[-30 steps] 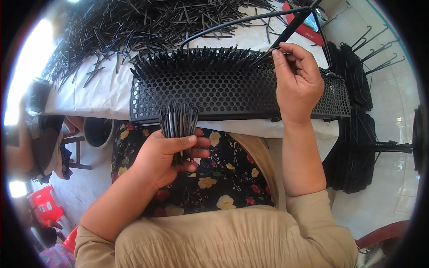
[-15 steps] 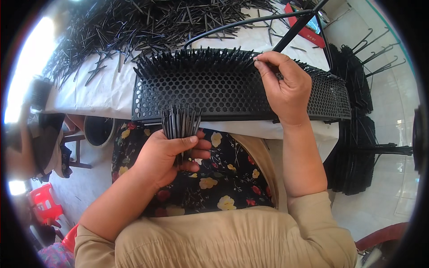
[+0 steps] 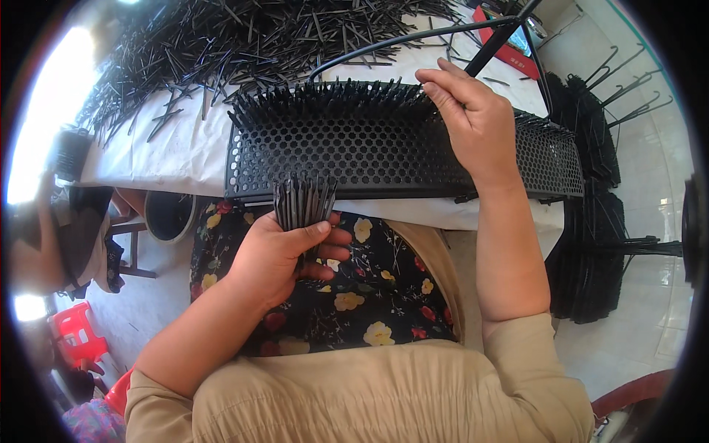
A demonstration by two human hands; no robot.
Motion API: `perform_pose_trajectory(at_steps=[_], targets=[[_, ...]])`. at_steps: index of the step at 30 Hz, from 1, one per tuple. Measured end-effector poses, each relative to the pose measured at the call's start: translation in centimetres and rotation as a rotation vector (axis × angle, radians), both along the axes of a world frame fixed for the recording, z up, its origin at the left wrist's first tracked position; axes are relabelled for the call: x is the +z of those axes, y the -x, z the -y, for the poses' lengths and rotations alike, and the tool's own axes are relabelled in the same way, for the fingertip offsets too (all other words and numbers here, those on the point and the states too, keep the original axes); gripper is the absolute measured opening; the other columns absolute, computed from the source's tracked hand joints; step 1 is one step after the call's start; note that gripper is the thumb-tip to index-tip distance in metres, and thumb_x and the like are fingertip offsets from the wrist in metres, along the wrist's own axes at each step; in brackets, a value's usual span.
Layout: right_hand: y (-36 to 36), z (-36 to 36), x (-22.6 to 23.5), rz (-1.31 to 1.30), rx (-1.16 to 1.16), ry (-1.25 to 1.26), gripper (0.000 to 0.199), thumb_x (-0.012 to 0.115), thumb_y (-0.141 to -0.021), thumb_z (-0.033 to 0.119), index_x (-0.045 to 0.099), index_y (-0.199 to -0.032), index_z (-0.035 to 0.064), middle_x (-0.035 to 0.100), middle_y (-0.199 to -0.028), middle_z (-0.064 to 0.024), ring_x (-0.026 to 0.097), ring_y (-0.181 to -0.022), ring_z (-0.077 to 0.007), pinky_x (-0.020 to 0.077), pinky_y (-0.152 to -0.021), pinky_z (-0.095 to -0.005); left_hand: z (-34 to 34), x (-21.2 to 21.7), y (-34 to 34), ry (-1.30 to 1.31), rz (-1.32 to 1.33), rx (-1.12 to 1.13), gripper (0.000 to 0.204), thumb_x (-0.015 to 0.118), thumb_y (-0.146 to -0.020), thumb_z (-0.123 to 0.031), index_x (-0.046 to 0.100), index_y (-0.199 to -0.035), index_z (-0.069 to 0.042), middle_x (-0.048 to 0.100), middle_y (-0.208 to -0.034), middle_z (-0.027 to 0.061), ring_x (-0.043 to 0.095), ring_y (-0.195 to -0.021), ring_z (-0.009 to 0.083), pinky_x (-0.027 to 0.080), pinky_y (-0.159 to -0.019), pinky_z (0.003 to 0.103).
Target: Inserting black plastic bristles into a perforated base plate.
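Lower ends of the black pin bundle are buried in the left hand. Right hand fingertips curl behind the perforated tray top edge, so any pinch is unreadable. Loose pin pile runs off the top edge (count impossible). Person at far left is blurred, cropped.

Both forearms bare from just above the elbow down. Beige short-sleeved top, plain weave, no print; sleeve hems sit well up the arm from the left hand and the right hand. Below the left hand, across the lap: black fabric with a floral print, yellow and red blooms, small green leaves. No rings, watch or bracelets visible. Nails short, unpainted.
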State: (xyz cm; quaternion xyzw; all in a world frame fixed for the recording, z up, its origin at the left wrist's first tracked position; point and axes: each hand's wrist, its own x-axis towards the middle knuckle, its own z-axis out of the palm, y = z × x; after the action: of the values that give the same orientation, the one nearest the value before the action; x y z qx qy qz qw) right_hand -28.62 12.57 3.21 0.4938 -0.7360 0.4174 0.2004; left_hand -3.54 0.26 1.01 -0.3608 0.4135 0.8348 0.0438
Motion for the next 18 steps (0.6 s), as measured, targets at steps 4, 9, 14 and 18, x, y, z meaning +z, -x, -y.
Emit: perform_pose_trajectory(at_steps=[4, 9, 14, 18], targets=[[0.2, -0.5, 1.1, -0.074, -0.02, -0.168, 0.021, 0.066, -0.087, 0.024, 0.071, -0.095, 0.0054, 0.069, -0.099, -0.0183, 0.063, -0.104, -0.041, 0.051, -0.086, -0.0436, -0.3, 0.9, -0.3, 0.031, -0.008, -0.019, 0.021, 0.058, -0.095, -0.013, 0.059, -0.112, -0.001, 0.069, -0.095, 0.0139, 0.07, -0.078, 0.0224, 0.055, -0.055, 0.031], [-6.0, -1.1, -0.1, 0.064, -0.032, 0.065, 0.01, 0.07, -0.082, 0.0, 0.071, -0.092, 0.0016, 0.071, -0.087, -0.0125, 0.069, -0.078, -0.0225, 0.0543, -0.07, -0.0305, -0.6, -0.1, -1.4, 0.099, 0.005, 0.004, 0.015, 0.057, -0.094, -0.006, 0.059, -0.109, -0.001, 0.069, -0.091, 0.0134, 0.068, -0.072, 0.0208, 0.056, -0.056, 0.031], [-12.1, -1.5, 0.1, 0.847, 0.271, -0.137, 0.015, 0.073, -0.084, 0.006, 0.071, -0.096, -0.0012, 0.07, -0.083, -0.0081, 0.065, -0.072, -0.0116, 0.051, -0.064, -0.0244, -1.3, 0.8, -2.1, 0.154, -0.148, -0.075, 0.014, 0.058, -0.094, -0.005, 0.061, -0.108, 0.0, 0.07, -0.092, 0.0118, 0.069, -0.075, 0.0185, 0.056, -0.059, 0.028], [-13.1, -1.4, -1.0, 1.022, 0.378, -0.125, 0.018, 0.073, -0.084, 0.009, 0.071, -0.097, -0.0026, 0.07, -0.08, -0.0071, 0.063, -0.071, -0.0076, 0.0507, -0.063, -0.0234, -1.6, 1.1, -2.7, 0.193, -0.177, -0.091, 0.016, 0.058, -0.095, -0.005, 0.062, -0.109, 0.0, 0.07, -0.095, 0.0108, 0.069, -0.077, 0.0179, 0.056, -0.062, 0.029]])
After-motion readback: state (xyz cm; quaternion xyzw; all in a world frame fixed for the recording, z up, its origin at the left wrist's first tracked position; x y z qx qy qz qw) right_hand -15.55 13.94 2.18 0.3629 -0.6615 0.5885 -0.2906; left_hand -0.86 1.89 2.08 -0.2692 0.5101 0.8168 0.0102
